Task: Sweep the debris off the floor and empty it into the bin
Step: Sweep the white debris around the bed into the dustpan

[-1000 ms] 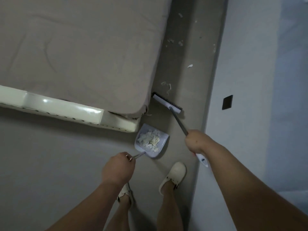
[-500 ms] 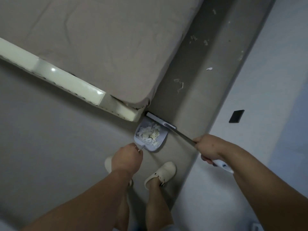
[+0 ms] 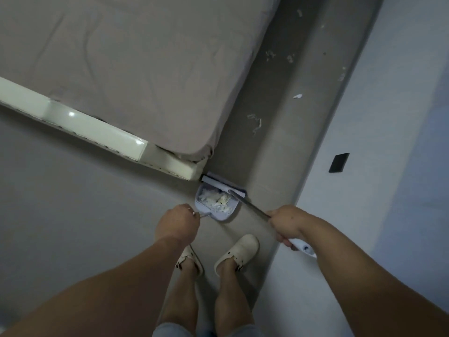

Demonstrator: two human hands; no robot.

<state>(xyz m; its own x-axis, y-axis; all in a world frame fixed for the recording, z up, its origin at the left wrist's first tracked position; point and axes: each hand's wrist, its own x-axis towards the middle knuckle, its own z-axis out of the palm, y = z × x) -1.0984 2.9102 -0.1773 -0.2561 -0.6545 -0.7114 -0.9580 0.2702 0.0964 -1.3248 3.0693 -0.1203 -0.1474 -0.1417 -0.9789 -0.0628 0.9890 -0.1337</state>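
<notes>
**Desk:** What do you have in the head view?

**Operator:** I look straight down at the grey floor [image 3: 73, 215]; my left hand [image 3: 176, 224] is curled tight around the thin handle of the dustpan [image 3: 216, 205], knuckles up, so I can't see the fingertips themselves; my right hand [image 3: 286, 223] is wrapped around the broom handle [image 3: 255, 210], fingers closed round it, with the white end of the handle sticking out behind the wrist.

**Desk:** Where is the debris?

**Operator:** Part of it sits as a pale heap [image 3: 215, 200] inside the dustpan, which lies on the floor just beside the corner of the bed [image 3: 121, 69]; the broom head [image 3: 223, 187] lies across the pan's open mouth, touching it; more white scraps [image 3: 255, 122] lie well apart from the pan, scattered along the narrow strip of floor between the bed and the wall [image 3: 364, 142].

**Desk:** Anything else near you?

**Operator:** I see my two feet in pale clogs [image 3: 240, 251] just behind the pan; a small dark square [image 3: 339, 162] on the wall to the right; the bin I can't see in this view.
</notes>
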